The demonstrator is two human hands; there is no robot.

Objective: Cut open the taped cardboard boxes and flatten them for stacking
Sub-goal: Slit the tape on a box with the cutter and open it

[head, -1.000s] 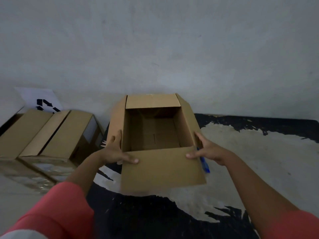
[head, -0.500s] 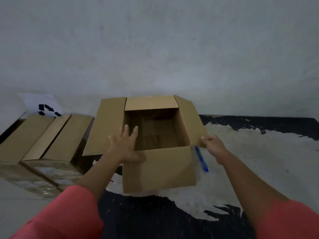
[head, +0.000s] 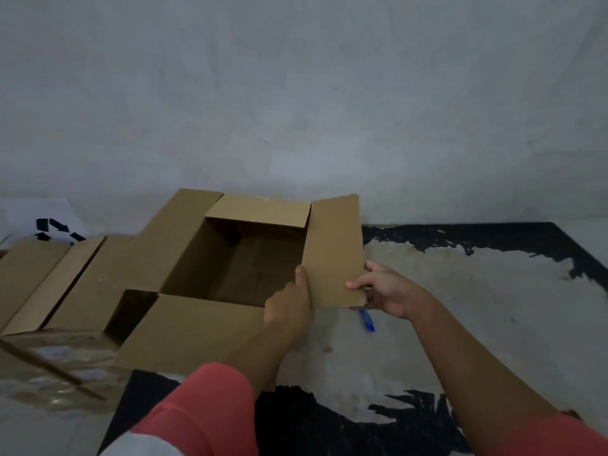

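Left hand (head: 289, 307) joined right hand (head: 388, 291) grasping flap (head: 332, 251) | worn mat (head: 460, 324), grey wall (head: 296, 93)

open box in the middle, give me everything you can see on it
The open box is plain brown cardboard, upright on the black-and-pale mat by the wall, empty inside. All four top flaps are open: the left flap reaches over the neighbouring boxes, the near flap droops toward the person. The left hand and right hand both grip the right flap near its front edge.
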